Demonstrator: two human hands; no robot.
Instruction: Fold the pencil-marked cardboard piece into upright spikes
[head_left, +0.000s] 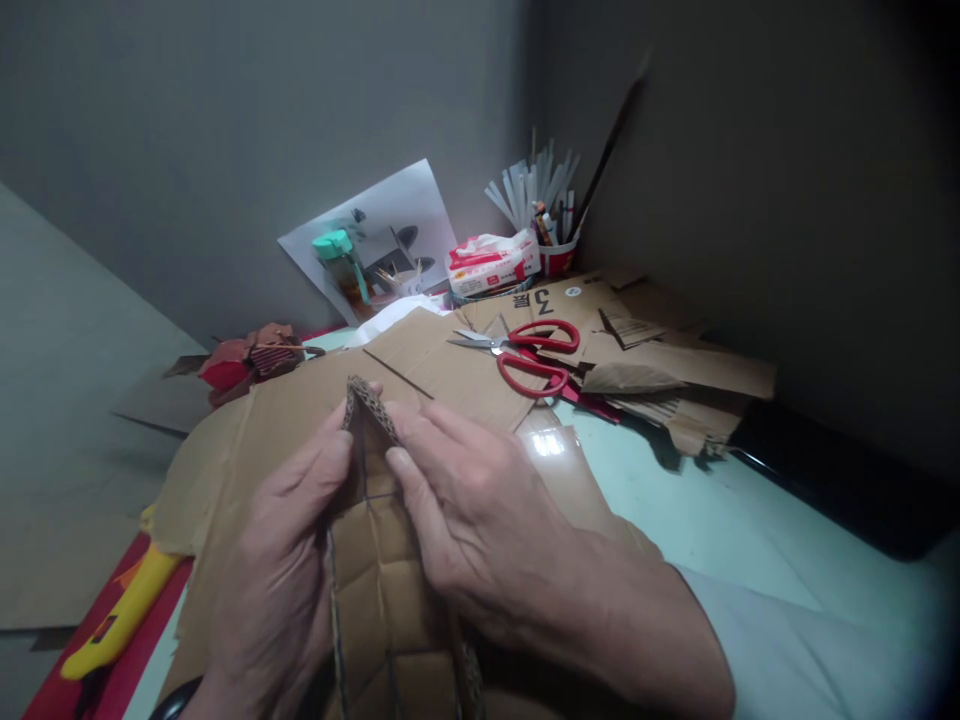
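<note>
Between both hands is a long piece of brown corrugated cardboard [397, 600], marked with dark drawn lines and creased across. Its far end is bent into a peak, with the fluted edges showing. My left hand [292, 520] is closed on the left side of that end, thumb along the edge. My right hand [480, 500] pinches the right side, thumb inside and fingers outside. The near part of the piece runs out of view at the bottom. Larger cardboard sheets [292, 410] lie beneath and beyond the hands.
Red-handled scissors [517, 350] lie on the cardboard ahead. Scraps [675, 380] are heaped at right, near a black flat object [840, 480]. A yellow cutter [127, 610] lies at left. Behind stand a tissue pack [493, 262], a cup of sticks [556, 258] and a teal-lidded bottle [341, 265].
</note>
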